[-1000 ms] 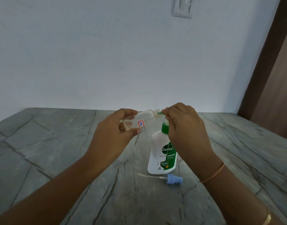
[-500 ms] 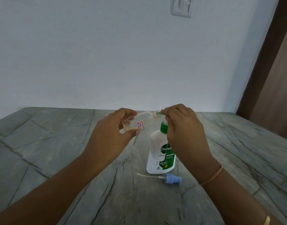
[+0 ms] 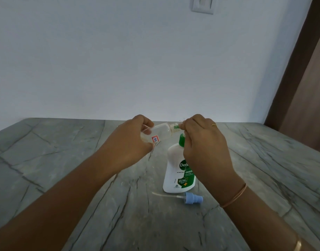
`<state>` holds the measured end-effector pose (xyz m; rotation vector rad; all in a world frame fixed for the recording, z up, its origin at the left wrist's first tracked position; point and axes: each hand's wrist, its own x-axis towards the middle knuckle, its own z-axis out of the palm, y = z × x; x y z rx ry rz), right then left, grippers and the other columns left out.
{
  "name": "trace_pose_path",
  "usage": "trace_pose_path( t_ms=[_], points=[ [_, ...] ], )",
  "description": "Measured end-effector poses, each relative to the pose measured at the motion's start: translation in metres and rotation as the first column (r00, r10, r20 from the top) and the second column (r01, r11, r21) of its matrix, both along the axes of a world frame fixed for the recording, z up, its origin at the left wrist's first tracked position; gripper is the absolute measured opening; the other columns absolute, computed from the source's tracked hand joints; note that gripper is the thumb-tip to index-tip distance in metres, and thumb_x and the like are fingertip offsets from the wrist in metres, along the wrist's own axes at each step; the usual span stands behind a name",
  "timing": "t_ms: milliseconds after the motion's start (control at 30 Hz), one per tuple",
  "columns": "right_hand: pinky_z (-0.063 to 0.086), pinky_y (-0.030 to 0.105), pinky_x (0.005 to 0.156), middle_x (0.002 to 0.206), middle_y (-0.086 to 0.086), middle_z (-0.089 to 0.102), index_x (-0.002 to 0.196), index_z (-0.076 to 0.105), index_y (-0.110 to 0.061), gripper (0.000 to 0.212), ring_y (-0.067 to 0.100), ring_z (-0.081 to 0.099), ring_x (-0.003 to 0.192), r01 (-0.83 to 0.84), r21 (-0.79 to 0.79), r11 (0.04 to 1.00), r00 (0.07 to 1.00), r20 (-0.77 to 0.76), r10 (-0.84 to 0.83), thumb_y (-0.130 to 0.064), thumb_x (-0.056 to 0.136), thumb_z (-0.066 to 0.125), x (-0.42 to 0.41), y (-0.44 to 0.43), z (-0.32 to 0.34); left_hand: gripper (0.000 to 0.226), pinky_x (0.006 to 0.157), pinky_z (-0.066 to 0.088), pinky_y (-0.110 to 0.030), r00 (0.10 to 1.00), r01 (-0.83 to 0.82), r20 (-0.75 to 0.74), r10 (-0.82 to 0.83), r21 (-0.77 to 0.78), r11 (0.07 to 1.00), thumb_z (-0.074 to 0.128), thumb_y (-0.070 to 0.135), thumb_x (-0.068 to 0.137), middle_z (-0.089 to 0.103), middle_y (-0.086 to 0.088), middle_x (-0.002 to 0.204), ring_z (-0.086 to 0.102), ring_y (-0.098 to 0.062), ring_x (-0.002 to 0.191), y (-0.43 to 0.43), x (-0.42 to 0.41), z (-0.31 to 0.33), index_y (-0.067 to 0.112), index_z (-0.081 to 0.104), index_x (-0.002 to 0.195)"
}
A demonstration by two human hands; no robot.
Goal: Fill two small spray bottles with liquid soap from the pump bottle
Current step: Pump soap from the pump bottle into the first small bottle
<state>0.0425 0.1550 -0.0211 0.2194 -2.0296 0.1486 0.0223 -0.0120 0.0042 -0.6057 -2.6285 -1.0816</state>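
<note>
My left hand [image 3: 130,144] holds a small clear spray bottle [image 3: 155,133] tilted on its side, its open neck pointing right. The bottle has a red-edged sticker and a little liquid inside. My right hand [image 3: 204,142] rests over the green pump head of the white Dettol pump bottle [image 3: 175,167], which stands upright on the grey stone table [image 3: 65,160]. The green nozzle tip [image 3: 176,126] sits in the small bottle's neck. A blue spray cap [image 3: 192,197] with its dip tube lies on the table in front of the pump bottle. Only one small bottle is in view.
A white wall rises behind the table, with a light switch [image 3: 202,4] high up. A brown door frame [image 3: 300,69] stands at the right. The table's right edge runs diagonally past my right wrist.
Both hands and the bottles hold nearly the same place. The small bottle has tilted slightly closer to level, and its neck stays at the pump nozzle.
</note>
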Motion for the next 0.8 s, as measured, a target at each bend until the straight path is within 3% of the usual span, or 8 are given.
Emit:
trace_pose_path(
  t_ms=[167, 333, 400, 533, 633, 800],
  points=[
    [0.041, 0.024, 0.059, 0.074, 0.011, 0.062, 0.078, 0.066, -0.002, 0.023, 0.028, 0.06, 0.064, -0.061, -0.029, 0.998, 0.998, 0.023, 0.062, 0.015, 0.063, 0.066, 0.006, 0.002, 0.008, 0.039, 0.064, 0.036, -0.009, 0.998, -0.013, -0.068, 0.011, -0.022, 1.0, 0.071, 0.023, 0.075, 0.056, 0.014, 0.103, 0.053, -0.006, 0.091, -0.001, 0.003, -0.001, 0.028, 0.054, 0.109],
    [0.04, 0.025, 0.06, 0.078, 0.009, 0.064, 0.081, 0.068, -0.003, 0.022, 0.029, 0.061, 0.067, -0.076, -0.024, 0.997, 0.99, 0.118, 0.079, 0.014, 0.066, 0.068, 0.005, 0.007, 0.02, 0.039, 0.081, 0.047, -0.024, 0.992, -0.008, -0.123, 0.012, 0.033, 0.999, 0.075, 0.026, 0.071, 0.059, 0.017, 0.101, 0.057, -0.007, 0.094, -0.004, 0.008, -0.006, 0.03, 0.058, 0.107],
    [0.039, 0.025, 0.06, 0.076, 0.009, 0.064, 0.08, 0.068, -0.003, 0.024, 0.029, 0.06, 0.066, -0.071, -0.016, 0.997, 0.993, 0.093, 0.072, 0.015, 0.065, 0.069, 0.003, 0.006, 0.018, 0.039, 0.081, 0.046, -0.024, 0.99, -0.013, -0.14, 0.02, 0.051, 0.999, 0.075, 0.026, 0.071, 0.061, 0.017, 0.102, 0.058, -0.006, 0.095, -0.004, 0.009, -0.007, 0.029, 0.059, 0.107],
    [0.036, 0.019, 0.062, 0.073, 0.011, 0.062, 0.078, 0.066, -0.001, 0.021, 0.028, 0.058, 0.063, -0.022, -0.006, 1.0, 0.998, -0.053, 0.022, 0.015, 0.064, 0.067, 0.001, 0.005, 0.007, 0.042, 0.074, 0.039, -0.01, 0.989, -0.011, -0.147, 0.02, 0.063, 0.998, 0.075, 0.023, 0.071, 0.063, 0.016, 0.104, 0.058, -0.003, 0.096, -0.004, 0.007, -0.007, 0.027, 0.059, 0.11],
    [0.036, 0.026, 0.067, 0.075, 0.013, 0.062, 0.081, 0.066, 0.001, 0.019, 0.029, 0.058, 0.066, -0.011, -0.018, 1.0, 0.988, -0.153, 0.008, 0.011, 0.066, 0.059, -0.003, 0.002, -0.005, 0.044, 0.078, 0.04, -0.011, 0.99, -0.003, -0.138, 0.013, 0.074, 0.997, 0.075, 0.022, 0.071, 0.064, 0.013, 0.108, 0.058, -0.003, 0.097, -0.003, 0.006, -0.008, 0.026, 0.059, 0.112],
    [0.036, 0.029, 0.07, 0.075, 0.014, 0.062, 0.081, 0.065, 0.002, 0.019, 0.031, 0.058, 0.067, -0.028, -0.038, 0.999, 0.991, -0.135, 0.023, 0.014, 0.066, 0.062, -0.005, -0.001, -0.014, 0.044, 0.078, 0.041, -0.013, 0.991, -0.01, -0.13, 0.018, 0.064, 0.998, 0.075, 0.021, 0.072, 0.065, 0.011, 0.11, 0.059, -0.004, 0.095, -0.003, 0.006, -0.01, 0.026, 0.059, 0.113]
  ],
)
